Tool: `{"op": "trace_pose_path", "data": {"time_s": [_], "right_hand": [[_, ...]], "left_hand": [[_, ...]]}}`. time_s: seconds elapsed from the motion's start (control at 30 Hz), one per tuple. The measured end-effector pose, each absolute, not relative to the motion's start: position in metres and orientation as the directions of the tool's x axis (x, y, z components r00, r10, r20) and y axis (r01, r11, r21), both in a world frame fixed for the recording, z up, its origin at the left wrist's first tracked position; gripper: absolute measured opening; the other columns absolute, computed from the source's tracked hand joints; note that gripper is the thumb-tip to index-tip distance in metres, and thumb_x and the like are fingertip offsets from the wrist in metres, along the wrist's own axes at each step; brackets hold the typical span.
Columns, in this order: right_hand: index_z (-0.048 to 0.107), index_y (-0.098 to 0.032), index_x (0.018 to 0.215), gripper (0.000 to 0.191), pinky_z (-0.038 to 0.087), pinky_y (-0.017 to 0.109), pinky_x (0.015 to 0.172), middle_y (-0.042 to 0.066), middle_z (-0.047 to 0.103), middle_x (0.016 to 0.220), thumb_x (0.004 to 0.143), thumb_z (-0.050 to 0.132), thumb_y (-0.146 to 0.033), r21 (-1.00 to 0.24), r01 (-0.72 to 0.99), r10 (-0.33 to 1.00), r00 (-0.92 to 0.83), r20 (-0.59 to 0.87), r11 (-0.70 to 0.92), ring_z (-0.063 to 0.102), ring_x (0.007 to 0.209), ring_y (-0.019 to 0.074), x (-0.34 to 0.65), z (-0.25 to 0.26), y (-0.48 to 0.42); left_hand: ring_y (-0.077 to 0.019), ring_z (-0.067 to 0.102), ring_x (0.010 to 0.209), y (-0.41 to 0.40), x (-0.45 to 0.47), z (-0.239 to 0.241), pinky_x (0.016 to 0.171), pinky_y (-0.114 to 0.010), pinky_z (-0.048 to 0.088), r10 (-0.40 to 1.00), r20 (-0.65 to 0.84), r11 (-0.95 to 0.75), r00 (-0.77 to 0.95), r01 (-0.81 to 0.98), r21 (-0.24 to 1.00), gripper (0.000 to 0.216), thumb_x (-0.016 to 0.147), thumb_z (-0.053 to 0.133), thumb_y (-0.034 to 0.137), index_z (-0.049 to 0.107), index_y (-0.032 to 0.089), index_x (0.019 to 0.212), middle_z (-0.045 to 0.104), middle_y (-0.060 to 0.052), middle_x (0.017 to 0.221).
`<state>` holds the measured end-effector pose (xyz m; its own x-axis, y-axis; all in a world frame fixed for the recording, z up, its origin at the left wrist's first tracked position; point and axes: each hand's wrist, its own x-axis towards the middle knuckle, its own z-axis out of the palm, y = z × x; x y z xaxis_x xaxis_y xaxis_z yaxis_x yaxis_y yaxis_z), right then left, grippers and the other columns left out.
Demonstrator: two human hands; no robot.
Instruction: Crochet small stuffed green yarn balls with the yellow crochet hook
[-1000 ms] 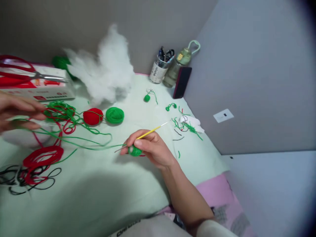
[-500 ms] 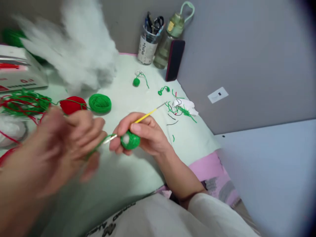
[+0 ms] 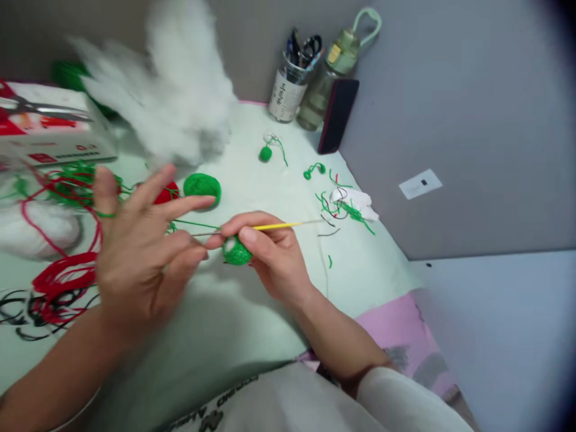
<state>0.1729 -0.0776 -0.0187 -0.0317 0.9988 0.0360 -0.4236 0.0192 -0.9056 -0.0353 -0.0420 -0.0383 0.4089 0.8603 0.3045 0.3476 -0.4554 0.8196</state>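
Observation:
My right hand (image 3: pixel 270 252) is closed round a yellow-handled crochet hook (image 3: pixel 276 226) and a small green crocheted ball (image 3: pixel 236 251) with white stuffing showing at its opening. My left hand (image 3: pixel 139 252) hovers just left of the ball with fingers spread. A strand of green yarn (image 3: pixel 191 224) runs over its index finger towards the hook's metal tip. The left thumb and middle finger come close to the hook's tip. Behind the left hand lie a red yarn disc (image 3: pixel 164 193), partly hidden, and a green yarn disc (image 3: pixel 202 186).
A heap of white stuffing (image 3: pixel 175 114) sits at the back. A white and red box (image 3: pixel 49 141) with scissors on it stands at the left. Tangled red, green and black yarn (image 3: pixel 58 282) lies left. A pen cup (image 3: pixel 288 90), bottle (image 3: pixel 326 81) and dark phone (image 3: pixel 337 114) stand by the wall.
My left hand came in from the far left, carrying the green strand, and now sits beside the hook tip. My right hand has lifted the ball slightly and levelled the hook.

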Motion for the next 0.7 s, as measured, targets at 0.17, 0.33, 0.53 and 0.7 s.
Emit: {"op": "trace_pose_path", "data": {"time_s": [0.17, 0.33, 0.53, 0.7], "right_hand": [[0.078, -0.029, 0.096, 0.013, 0.058, 0.039, 0.094, 0.002, 0.078, 0.097, 0.093, 0.069, -0.037, -0.936, -0.194, 0.951, 0.159, 0.264, 0.292, 0.072, 0.098, 0.0197, 0.17, -0.023, -0.076], [0.079, -0.033, 0.106, 0.018, 0.06, 0.037, 0.088, 0.005, 0.072, 0.108, 0.096, 0.065, -0.033, -0.938, 0.02, 0.925, 0.162, 0.343, 0.345, 0.068, 0.104, 0.0197, 0.167, -0.023, -0.081], [0.078, -0.037, 0.113, 0.023, 0.06, 0.035, 0.082, 0.005, 0.066, 0.109, 0.095, 0.067, -0.029, -0.918, 0.146, 0.906, 0.164, 0.39, 0.368, 0.065, 0.097, 0.0179, 0.169, -0.023, -0.088], [0.08, -0.037, 0.107, 0.019, 0.057, 0.03, 0.065, 0.004, 0.069, 0.096, 0.095, 0.066, -0.03, -0.919, 0.078, 0.897, 0.196, 0.395, 0.387, 0.066, 0.084, 0.0163, 0.176, -0.021, -0.084]], "left_hand": [[-0.0331, 0.045, 0.14, -0.036, 0.008, -0.028, 0.122, -0.055, 0.025, 0.826, 0.386, -0.538, 0.411, 0.369, 0.758, 0.04, 0.096, 0.061, 0.033, 0.062, 0.02, 0.134, 0.06, -0.011, 0.137], [-0.0226, 0.065, 0.105, -0.051, 0.019, -0.023, 0.093, -0.036, 0.056, 0.942, -0.058, 0.083, 0.331, -0.06, 0.995, 0.075, 0.077, 0.083, 0.038, 0.051, 0.032, 0.144, 0.064, -0.002, 0.109], [-0.0168, 0.065, 0.097, -0.05, 0.025, -0.013, 0.084, -0.027, 0.057, 0.921, -0.194, 0.306, 0.337, -0.322, 0.896, 0.079, 0.07, 0.085, 0.022, 0.052, 0.025, 0.141, 0.062, 0.0, 0.098], [-0.0164, 0.063, 0.098, -0.05, 0.022, -0.008, 0.077, -0.024, 0.053, 0.923, -0.188, 0.286, 0.335, -0.275, 0.918, 0.079, 0.071, 0.086, 0.024, 0.052, 0.026, 0.143, 0.063, -0.001, 0.103]]}}
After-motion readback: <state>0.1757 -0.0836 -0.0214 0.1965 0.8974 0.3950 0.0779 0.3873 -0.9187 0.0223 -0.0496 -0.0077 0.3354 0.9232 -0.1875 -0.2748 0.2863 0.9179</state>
